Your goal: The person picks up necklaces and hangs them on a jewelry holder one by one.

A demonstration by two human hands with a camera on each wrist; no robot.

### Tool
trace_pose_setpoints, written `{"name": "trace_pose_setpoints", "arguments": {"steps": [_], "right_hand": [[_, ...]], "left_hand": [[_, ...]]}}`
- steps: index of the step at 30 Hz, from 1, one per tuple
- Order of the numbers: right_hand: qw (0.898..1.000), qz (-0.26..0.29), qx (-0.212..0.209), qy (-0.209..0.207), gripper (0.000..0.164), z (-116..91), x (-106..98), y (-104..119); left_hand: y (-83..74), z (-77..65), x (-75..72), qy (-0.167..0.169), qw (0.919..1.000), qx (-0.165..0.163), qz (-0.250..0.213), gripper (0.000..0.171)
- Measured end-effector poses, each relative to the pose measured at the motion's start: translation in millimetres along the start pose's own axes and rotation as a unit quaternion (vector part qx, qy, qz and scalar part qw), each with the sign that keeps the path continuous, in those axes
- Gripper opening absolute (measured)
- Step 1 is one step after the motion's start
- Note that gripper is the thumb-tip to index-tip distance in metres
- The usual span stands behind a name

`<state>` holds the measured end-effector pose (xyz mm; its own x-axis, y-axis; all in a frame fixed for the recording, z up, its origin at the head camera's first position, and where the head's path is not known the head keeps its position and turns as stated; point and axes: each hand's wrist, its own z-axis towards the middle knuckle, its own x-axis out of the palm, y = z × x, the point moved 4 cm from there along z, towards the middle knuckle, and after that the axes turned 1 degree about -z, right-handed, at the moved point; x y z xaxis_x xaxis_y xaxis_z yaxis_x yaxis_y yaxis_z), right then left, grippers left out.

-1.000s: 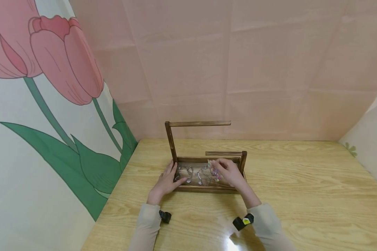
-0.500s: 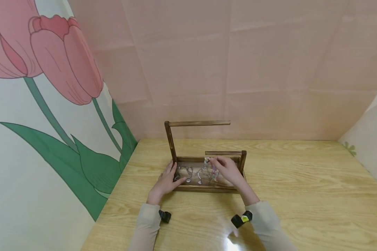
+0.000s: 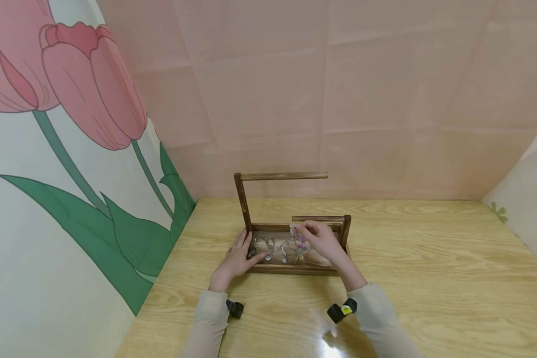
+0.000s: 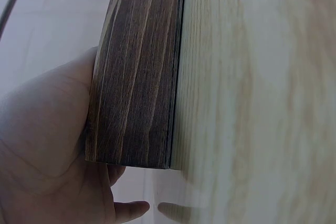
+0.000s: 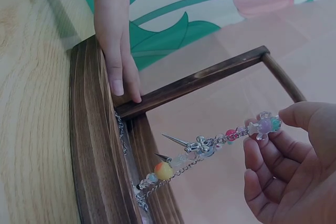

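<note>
Nearest my head view, in front of the dark brown, oblong wooden box [image 3: 291, 270], come two pale beige fabric sleeves [image 3: 212, 318], with a small black wrist camera [image 3: 235, 309] at the left cuff and another, bearing a yellow patch [image 3: 346, 310], at the right. Under the box runs the light yellow, wood-grained counter [image 3: 429, 278], a bright glare spot [image 3: 330, 349] on it in front of the box.

Of the two hands I watch, the left hand [image 3: 235, 258] lies at the box's left end, fingers extended, its thumb on the front rim; it steadies itself against the wood and has hold of nothing else. The right hand [image 3: 324, 242] is over the right half of the box, thumb and forefinger pinched together on the top end of a silver chain strung with multicoloured beads and charms [image 5: 202, 146] (my right wrist view picks out a yellow bead and some silver spikes). That chain slants down into the box; whether its lower end touches the floor there, I cannot tell.

Inside the box, on the left, lies a thin silver metal chain [image 3: 269, 246] with a round pendant; a second silver chain [image 3: 284, 252] lies near the middle. From the box's left end rises a tall brown wooden post [image 3: 244, 204] with a bar [image 3: 284, 176] reaching right; at its right end stands a shorter post [image 3: 346, 231], its bar [image 3: 318, 219] pointing left.

Behind the box hangs a creased pink cloth [image 3: 322, 99], and beyond its left side a white panel shows pink tulips [image 3: 94, 89].
</note>
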<state>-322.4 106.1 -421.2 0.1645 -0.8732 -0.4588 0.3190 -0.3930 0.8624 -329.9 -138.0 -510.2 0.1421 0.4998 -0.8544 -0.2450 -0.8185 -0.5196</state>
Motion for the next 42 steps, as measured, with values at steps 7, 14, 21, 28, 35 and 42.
{"name": "trace_pose_setpoints", "arguments": {"steps": [7, 14, 21, 28, 35, 42], "right_hand": [[1.000, 0.002, 0.007, 0.001, 0.035, 2, -1, 5], [1.000, -0.002, -0.003, 0.007, 0.032, 6, 0, 8], [1.000, -0.009, -0.013, 0.011, 0.034, 8, 1, 12], [1.000, -0.004, -0.021, 0.007, 0.033, 12, 2, 15], [1.000, -0.014, -0.021, 0.006, 0.031, 14, 4, 19], [1.000, -0.004, -0.012, 0.012, 0.031, 17, 3, 24]], "left_hand": [[0.2, 0.5, 0.7, 0.003, 0.9999, -0.009, -0.004, 0.085], [0.4, 0.7, 1.0, -0.001, 1.0000, -0.004, -0.004, 0.084], [-0.6, 0.1, 0.2, -0.006, 0.9999, -0.005, -0.008, 0.084], [0.1, 0.7, 1.8, -0.004, 0.9999, -0.007, -0.009, 0.084], [0.9, 0.4, 2.6, -0.003, 1.0000, -0.007, -0.006, 0.084], [1.1, 0.4, 3.1, -0.003, 0.9999, -0.006, -0.009, 0.085]]}}
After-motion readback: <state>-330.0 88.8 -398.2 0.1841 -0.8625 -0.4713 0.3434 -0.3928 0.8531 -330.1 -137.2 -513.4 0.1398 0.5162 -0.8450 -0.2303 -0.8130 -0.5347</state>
